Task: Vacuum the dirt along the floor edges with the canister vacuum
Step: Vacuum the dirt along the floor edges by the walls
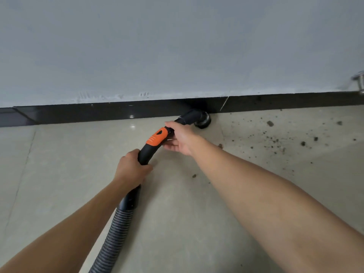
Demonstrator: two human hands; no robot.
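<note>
Beige tiles make up the floor [177, 213], glossy enough to mirror a lamp near the black skirting [98, 113], above which rises a plain grey wall [177, 46] with chipped paint along its lower edge. The round brush nozzle [202, 121] sits on the floor, touching or just beside the skirting. The right hand [181, 138] wraps its fingers round the front of the orange-and-black handle [157, 137]; the left hand [132, 168] grips the black bend behind it, where the ribbed hose [116, 229] runs back toward the person. Left of the nozzle the edge looks clean, so I judge that stretch done. To its right, dirt [275, 138] lies scattered in crumbs and specks from the skirting outward, with a few bits near the right forearm: that part is left. A metal fitting [359, 81] juts from the wall at far right.
</note>
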